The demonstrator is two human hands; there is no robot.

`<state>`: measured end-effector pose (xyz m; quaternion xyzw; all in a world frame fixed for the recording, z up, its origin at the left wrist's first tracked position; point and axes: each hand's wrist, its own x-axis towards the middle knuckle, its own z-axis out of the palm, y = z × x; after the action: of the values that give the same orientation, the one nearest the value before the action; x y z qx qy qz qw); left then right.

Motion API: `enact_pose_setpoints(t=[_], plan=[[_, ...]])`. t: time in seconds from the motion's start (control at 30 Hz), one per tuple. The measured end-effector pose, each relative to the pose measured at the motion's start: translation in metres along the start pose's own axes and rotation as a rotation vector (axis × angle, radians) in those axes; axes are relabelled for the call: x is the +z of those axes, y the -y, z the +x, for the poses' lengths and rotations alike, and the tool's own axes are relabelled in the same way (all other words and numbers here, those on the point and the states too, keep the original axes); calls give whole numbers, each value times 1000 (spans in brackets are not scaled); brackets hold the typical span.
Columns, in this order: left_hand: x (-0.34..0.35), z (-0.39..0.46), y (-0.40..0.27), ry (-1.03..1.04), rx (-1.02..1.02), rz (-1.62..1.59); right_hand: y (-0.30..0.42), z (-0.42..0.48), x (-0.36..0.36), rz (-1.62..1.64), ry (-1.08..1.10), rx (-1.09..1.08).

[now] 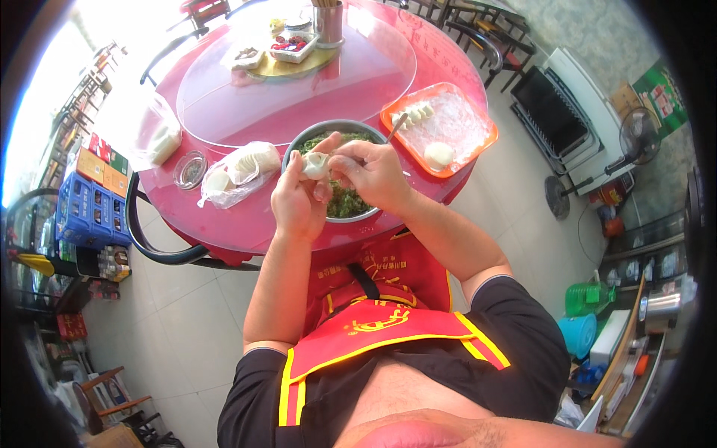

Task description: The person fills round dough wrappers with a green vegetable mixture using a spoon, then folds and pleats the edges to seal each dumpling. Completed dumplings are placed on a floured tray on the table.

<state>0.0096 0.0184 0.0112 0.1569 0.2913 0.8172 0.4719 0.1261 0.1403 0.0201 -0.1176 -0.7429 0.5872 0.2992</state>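
Above a large metal bowl (353, 217) of chopped green filling, my left hand (299, 196) holds a partly folded dough wrapper (315, 166). The thumb and fingers of my right hand (369, 171) pinch its right edge. To the right lies an orange tray (488, 147) dusted with flour, bearing a row of folded dumplings (414, 115) and a round pale stack of wrappers (438, 155). A utensil handle (397, 126) leans on the bowl's right rim. Left of the bowl, a plastic bag (238, 176) contains more round wrappers. Whether filling is inside the held wrapper cannot be told.
A small glass dish (190, 169) and another plastic bag (162, 137) lie at the left of the round red table (252, 229). The glass turntable (224, 112) bears a metal chopstick holder (328, 25) and a white basket (293, 46). A black chair (134, 213) stands close at the left.
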Motion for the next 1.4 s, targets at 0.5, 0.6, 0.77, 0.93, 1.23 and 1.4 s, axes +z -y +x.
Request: enact_pose_setpoints(t=[0.5,0.6,0.77,0.93,1.23,1.4], plan=[[-21,6,-16,149,439,1034,2,-1,-9,132,14,28],[-26,1,-14,105,374,1001,2,-1,-14,151,-28,70],[-4,-8,-13,47,467,1261,-2,-3,-21,148,-7,119],[-16,2,-5,82,595,1407,0,-4,-35,-12,161,66],[-80,-23,-6,-176,623,980,4,18,-135,-349,-285,-63],[-125,-34,10,-463,682,898,-76,65,-264,-850,-508,201]])
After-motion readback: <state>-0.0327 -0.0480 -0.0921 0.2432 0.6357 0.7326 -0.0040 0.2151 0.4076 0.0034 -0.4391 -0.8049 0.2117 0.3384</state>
